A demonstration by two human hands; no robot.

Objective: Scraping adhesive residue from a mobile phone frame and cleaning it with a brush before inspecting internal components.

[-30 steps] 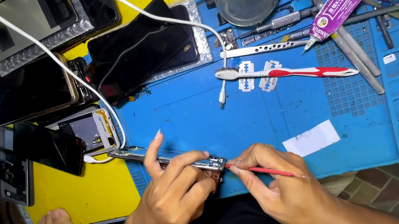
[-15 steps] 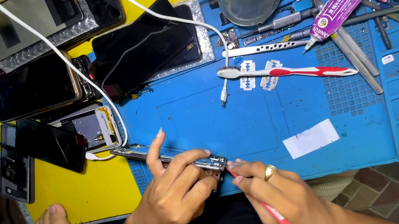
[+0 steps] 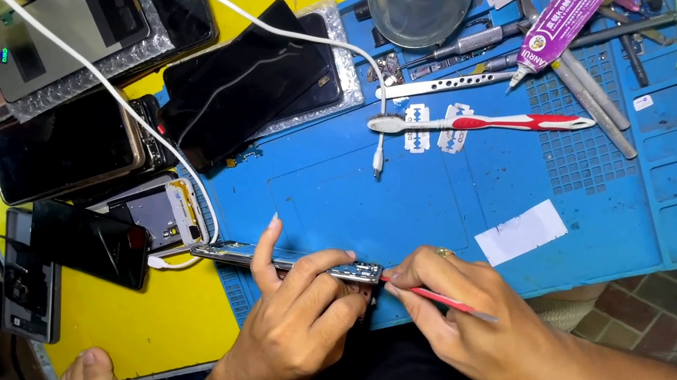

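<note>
While the left hand [image 3: 294, 316] props a phone [image 3: 293, 262] on its long edge at the near rim of the blue mat [image 3: 408, 200], the phone's long axis runs left to right, roughly parallel to that rim. Its fingers [image 3: 267, 246] are pinching the slim body: the forefinger reaches over the top edge toward the mat, and the thumb and remaining digits press the side facing the person, so the phone stands edge-up rather than lying flat.

The right hand [image 3: 478, 324] sits just off the phone's right end, over the mat's near rim. Its fingers [image 3: 420, 268] are pressed together around a thin red tool [image 3: 438, 298], held like a pen. That tool lies almost in line with the phone's long axis, tip pointing left and meeting the phone's right-hand corner; whether the tip is under a seam or only touching it cannot be told.

So the phone lies directly left of the tool tip, and the right hand is the nearer one to that corner. Farther across the mat lie a red-and-white toothbrush [image 3: 489, 123] and a white slip [image 3: 522, 232], well apart from both hands.
</note>
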